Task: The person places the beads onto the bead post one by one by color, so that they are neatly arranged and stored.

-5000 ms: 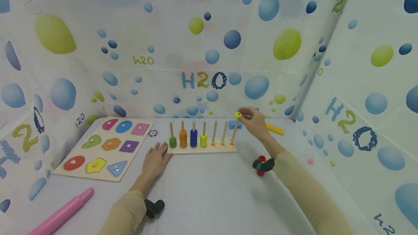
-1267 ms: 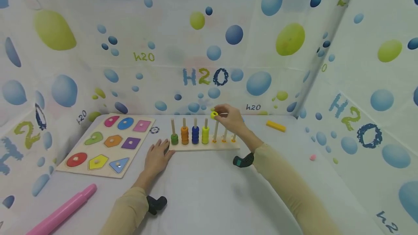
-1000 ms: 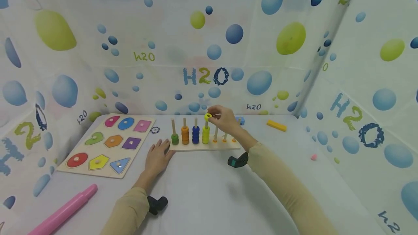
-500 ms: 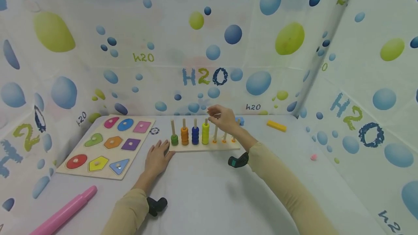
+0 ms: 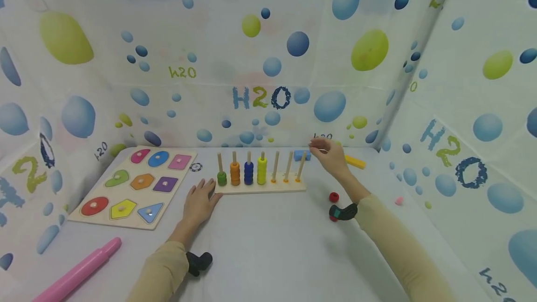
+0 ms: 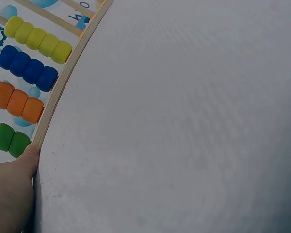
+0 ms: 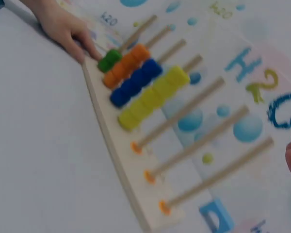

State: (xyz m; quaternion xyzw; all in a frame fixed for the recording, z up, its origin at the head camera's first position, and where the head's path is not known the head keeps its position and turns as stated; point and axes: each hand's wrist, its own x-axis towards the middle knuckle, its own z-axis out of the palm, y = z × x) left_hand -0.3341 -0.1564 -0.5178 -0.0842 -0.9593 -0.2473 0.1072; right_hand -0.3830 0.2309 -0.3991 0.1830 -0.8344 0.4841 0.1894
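Rack between hands | left hand flat, touching its end | right hand beyond it, loosely curled, empty

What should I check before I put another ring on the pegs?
1. Peg board held steady by left hand: ok.
2. Yellow stack seated on its peg: ok.
3. Three pegs at the right bare, like the far-right peg: ok.
4. Right hand free to pick up: cannot tell, fingers blurred.
5. Spare red ring lying within reach: ok.
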